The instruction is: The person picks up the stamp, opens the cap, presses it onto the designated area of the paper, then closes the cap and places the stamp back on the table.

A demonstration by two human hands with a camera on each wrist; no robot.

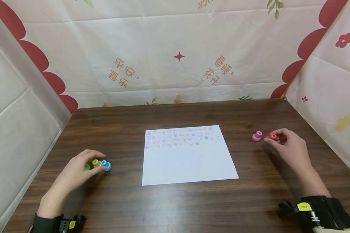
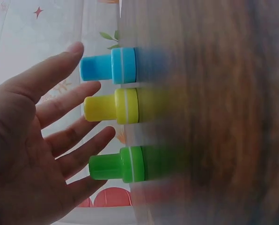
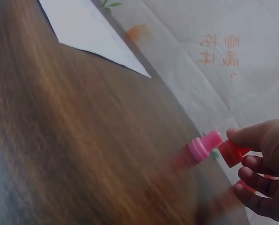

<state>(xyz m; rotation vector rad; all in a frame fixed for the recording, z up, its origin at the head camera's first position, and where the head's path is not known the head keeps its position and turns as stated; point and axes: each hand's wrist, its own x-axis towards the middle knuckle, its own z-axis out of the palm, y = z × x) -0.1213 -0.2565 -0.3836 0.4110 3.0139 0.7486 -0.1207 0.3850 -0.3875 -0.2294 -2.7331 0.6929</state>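
Observation:
Three small toy stamps stand upright on the table by my left hand (image 1: pixel 81 166): a blue stamp (image 2: pixel 123 65), a yellow stamp (image 2: pixel 125 106) and a green stamp (image 2: pixel 131 165). The left fingers are spread behind them, with the thumb beside the blue one. Across the table, my right hand (image 1: pixel 293 149) pinches a red stamp (image 3: pixel 231 153) between thumb and fingers. A pink stamp (image 1: pixel 257 136) stands upright just left of that hand. Between the hands lies a white sheet of paper (image 1: pixel 189 165), its upper part covered with rows of small red and purple prints.
The dark wooden table (image 1: pixel 169 213) meets a white patterned cloth (image 1: pixel 163 58) along its far edge. More cloth hangs at the left and right sides. Each wrist wears a black strap (image 1: pixel 323 210).

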